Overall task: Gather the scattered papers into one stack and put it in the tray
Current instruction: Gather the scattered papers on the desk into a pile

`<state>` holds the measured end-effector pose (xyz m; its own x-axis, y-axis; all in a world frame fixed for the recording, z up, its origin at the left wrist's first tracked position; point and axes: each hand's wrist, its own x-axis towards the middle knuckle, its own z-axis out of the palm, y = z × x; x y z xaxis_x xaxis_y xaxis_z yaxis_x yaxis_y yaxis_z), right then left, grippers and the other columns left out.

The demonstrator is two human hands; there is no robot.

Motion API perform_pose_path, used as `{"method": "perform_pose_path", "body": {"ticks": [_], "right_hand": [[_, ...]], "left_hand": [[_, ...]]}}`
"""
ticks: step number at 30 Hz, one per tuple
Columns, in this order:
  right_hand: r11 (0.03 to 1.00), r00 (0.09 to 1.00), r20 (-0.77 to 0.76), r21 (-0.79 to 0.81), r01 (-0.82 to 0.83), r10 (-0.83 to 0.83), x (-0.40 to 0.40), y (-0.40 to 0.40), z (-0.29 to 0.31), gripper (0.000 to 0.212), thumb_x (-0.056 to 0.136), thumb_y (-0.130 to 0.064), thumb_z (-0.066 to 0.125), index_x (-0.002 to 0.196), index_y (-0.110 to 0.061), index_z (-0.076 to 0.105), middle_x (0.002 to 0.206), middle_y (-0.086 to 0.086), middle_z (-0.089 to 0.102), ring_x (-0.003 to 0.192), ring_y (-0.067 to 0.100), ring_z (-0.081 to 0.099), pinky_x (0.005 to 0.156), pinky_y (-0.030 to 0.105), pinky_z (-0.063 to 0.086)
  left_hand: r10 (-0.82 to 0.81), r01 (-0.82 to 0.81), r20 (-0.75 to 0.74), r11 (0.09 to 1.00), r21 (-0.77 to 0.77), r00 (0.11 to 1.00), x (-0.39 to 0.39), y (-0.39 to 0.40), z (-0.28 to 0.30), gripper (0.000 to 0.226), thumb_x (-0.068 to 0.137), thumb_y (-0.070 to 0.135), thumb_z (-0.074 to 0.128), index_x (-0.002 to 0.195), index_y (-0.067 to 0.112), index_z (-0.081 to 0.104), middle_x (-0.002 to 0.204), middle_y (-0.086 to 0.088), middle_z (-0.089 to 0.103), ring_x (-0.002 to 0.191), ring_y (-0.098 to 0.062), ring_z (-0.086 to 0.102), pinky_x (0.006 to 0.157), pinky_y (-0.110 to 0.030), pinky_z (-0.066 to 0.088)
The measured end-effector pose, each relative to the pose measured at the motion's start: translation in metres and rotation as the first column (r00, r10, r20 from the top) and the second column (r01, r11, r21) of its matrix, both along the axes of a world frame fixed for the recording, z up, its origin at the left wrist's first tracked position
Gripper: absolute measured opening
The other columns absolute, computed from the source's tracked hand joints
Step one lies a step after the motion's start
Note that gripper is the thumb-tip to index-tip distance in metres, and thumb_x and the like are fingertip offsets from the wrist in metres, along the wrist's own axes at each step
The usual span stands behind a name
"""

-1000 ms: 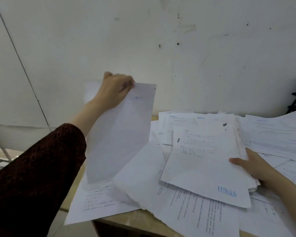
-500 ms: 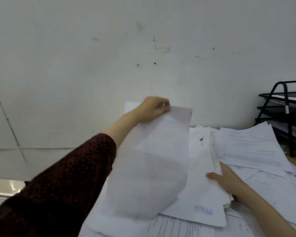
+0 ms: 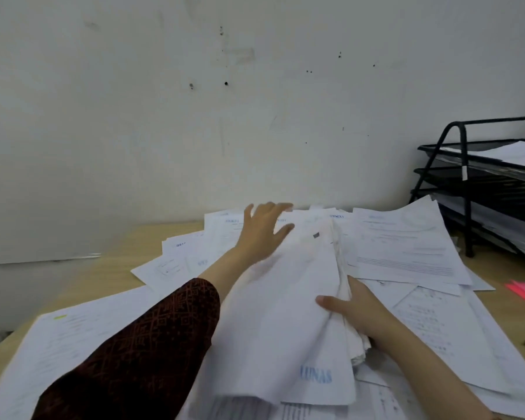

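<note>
White sheets cover most of the wooden desk (image 3: pixel 170 237) in the head view. At centre lies the gathered stack (image 3: pixel 288 313), its top sheet stamped "LUNAS". The right hand (image 3: pixel 355 310) clamps the stack's right edge, thumb on top and fingers curled beneath. The left hand (image 3: pixel 264 231), fingers spread apart and holding nothing, hovers at the stack's 12 o'clock end. Gathering looks mid-way: loose papers (image 3: pixel 403 244) lie at 2 o'clock and others at 8 o'clock. Next, that free hand should probably fetch another sheet. The black wire tray (image 3: pixel 479 183) waits at 3 o'clock.
</note>
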<state>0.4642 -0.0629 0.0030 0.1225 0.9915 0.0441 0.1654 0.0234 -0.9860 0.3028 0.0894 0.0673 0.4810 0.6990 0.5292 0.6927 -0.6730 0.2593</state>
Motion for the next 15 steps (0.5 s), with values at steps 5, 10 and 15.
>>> {"method": "perform_pose_path", "body": {"ticks": [5,10,15], "right_hand": [[1.0,0.999,-0.028,-0.009,0.028,-0.028,0.002,0.004,-0.004,0.037,0.083,-0.016,0.069,0.117,-0.024,0.056,0.112,-0.005,0.064,0.1,0.011,0.062,0.08,0.024,0.05],[0.999,0.999,-0.025,-0.018,0.039,-0.039,0.002,0.003,-0.002,0.031,0.084,-0.019,0.068,0.112,-0.025,0.057,0.103,-0.01,0.064,0.094,0.005,0.061,0.074,0.02,0.048],[0.999,0.999,-0.002,-0.012,0.042,-0.042,-0.002,0.0,0.002,0.022,0.086,-0.02,0.065,0.105,-0.026,0.057,0.094,-0.016,0.063,0.085,0.001,0.06,0.063,0.016,0.048]], "left_hand": [[0.372,-0.377,-0.062,0.917,-0.13,0.926,-0.045,-0.007,0.0,0.052,0.095,0.049,0.044,0.134,0.014,0.047,0.132,-0.009,0.052,0.124,-0.027,0.046,0.104,-0.04,0.03],[0.337,-0.47,-0.356,0.781,-0.411,0.872,-0.099,-0.04,-0.016,0.064,0.085,0.073,0.036,0.071,0.014,0.055,0.074,-0.002,0.065,0.075,-0.021,0.061,0.072,-0.032,0.042],[0.252,-0.43,-0.387,0.758,-0.49,0.887,-0.11,-0.079,-0.018,0.058,0.079,0.069,0.054,0.059,0.016,0.043,0.057,0.005,0.053,0.055,-0.013,0.051,0.06,-0.027,0.037]]}}
